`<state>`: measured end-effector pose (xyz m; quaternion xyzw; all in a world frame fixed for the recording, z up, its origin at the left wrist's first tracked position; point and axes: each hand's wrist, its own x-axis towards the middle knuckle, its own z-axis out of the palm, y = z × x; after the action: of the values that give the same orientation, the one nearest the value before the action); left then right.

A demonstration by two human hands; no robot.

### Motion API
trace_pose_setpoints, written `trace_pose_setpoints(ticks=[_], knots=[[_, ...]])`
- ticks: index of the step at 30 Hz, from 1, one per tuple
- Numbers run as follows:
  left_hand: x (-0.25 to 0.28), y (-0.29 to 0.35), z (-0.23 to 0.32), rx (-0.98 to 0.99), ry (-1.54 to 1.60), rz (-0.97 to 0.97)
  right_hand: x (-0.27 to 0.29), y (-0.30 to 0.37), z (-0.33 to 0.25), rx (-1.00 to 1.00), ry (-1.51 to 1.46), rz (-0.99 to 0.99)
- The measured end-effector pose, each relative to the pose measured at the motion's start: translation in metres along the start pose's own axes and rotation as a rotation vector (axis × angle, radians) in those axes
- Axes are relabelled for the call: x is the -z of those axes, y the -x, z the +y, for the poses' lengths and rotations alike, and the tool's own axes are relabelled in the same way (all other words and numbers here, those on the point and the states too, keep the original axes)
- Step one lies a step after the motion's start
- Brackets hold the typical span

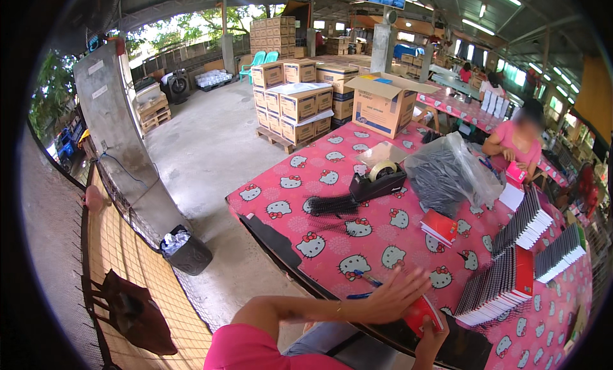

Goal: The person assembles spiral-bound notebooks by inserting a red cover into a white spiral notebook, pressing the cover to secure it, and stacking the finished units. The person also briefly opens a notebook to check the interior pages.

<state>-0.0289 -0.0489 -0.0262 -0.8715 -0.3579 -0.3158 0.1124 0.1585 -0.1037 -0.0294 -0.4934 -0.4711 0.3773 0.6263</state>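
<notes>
A small red notebook [423, 315] is held at the table's near edge, low in the picture. My right hand [431, 339] grips its lower end, thumb up along the cover. My left hand [397, 297] lies flat with fingers stretched out, over the notebook's far left part, hiding some of it. Beside the left hand are pliers [369, 278] with blue handles. A spiral-bound red notebook [439, 227] lies farther off. To the right stands a row of spiral notebooks [495, 287] with red covers, spirals up.
Black spiral coils [332, 205] lie near a tape dispenser [378, 179]. A clear bag of dark coils [450, 172] sits behind. More notebook stacks [560, 254] are at right, near a seated person [520, 143]. An open carton [382, 108] stands at the far edge; a bin [186, 250] on the floor.
</notes>
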Motion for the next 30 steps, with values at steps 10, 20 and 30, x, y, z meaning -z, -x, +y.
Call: trace_pose_setpoints(ticks=[10, 20, 30], knots=[[0.011, -0.049, 0.002, -0.061, 0.115, -0.061, 0.018, 0.007, 0.001, -0.206, 0.090, 0.026], [0.005, -0.066, -0.026, -0.231, 0.284, -0.468, 0.023, -0.001, -0.019, -0.130, 0.067, -0.129], [-0.009, -0.055, -0.039, -0.341, 0.421, -0.444, 0.024, -0.005, 0.004, -0.167, 0.045, -0.165]])
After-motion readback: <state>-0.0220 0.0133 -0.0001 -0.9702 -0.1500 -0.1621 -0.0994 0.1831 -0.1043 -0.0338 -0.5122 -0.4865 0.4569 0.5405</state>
